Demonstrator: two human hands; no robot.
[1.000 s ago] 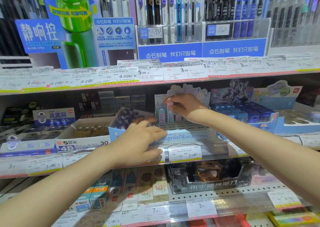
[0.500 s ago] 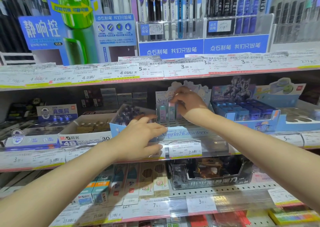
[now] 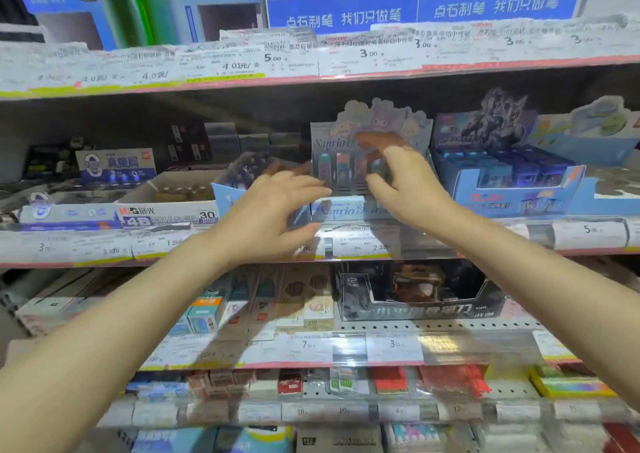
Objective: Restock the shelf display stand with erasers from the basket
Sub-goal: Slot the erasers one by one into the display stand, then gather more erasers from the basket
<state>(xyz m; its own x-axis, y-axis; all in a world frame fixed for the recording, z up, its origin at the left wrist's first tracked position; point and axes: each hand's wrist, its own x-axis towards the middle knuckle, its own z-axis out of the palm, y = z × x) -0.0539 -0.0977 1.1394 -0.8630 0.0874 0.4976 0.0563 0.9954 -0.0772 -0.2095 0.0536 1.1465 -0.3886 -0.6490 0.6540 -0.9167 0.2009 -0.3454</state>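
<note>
Just beyond my right hand (image 3: 398, 179), fingers spread and holding nothing, upright erasers (image 3: 343, 170) line the display stand (image 3: 346, 210); left hand (image 3: 273, 217) hovers spread too.

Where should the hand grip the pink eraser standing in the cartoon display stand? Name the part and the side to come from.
Judging from the blurred frame, pinch the top end of the pink eraser, coming from the front and above. It stands upright in a row with close neighbours on either side, so its flanks look hard to reach. The display stand has a low front wall and a tall back card, leaving the top and front open.
</note>
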